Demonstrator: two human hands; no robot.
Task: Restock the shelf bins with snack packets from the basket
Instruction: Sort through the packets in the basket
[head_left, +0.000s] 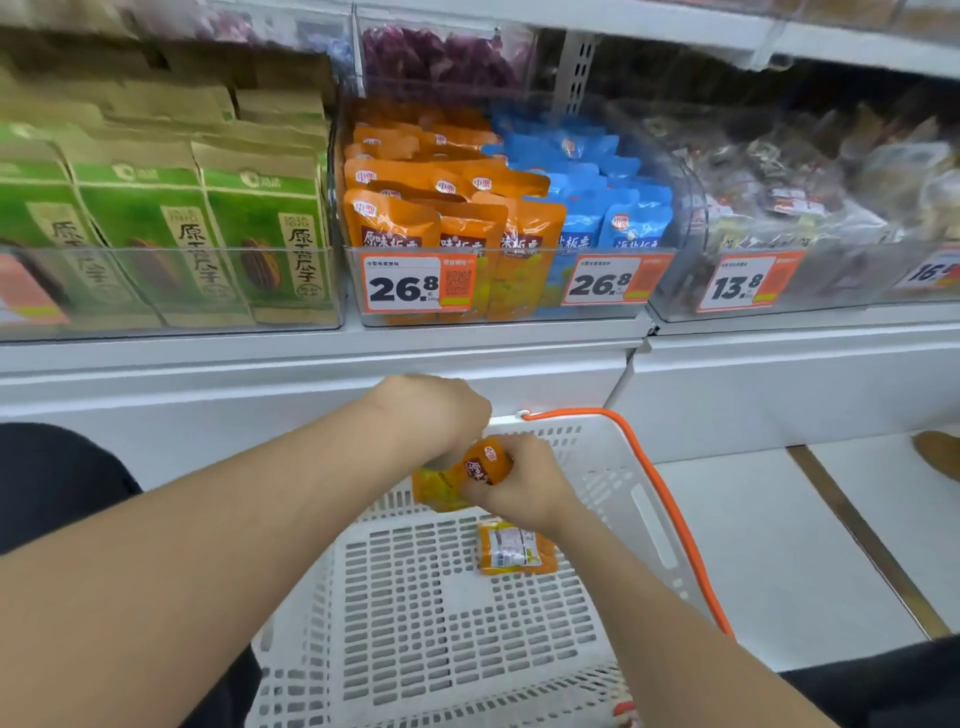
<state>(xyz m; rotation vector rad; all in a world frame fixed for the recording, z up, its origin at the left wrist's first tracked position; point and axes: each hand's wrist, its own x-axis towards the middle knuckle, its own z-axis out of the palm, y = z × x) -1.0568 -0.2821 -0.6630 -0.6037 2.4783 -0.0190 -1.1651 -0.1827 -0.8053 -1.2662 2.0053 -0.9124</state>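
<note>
Picking up orange packets (480, 467) from the basket (613, 467).
Left hand (434, 415) and right hand (519, 486) are both gripping them; a spare packet (514, 548) is lying under the right wrist. Next, probably lifting them to the orange bin (488, 319) above.

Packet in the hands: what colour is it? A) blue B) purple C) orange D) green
C: the packet that the left hand and right hand hold over the basket is orange.
</note>
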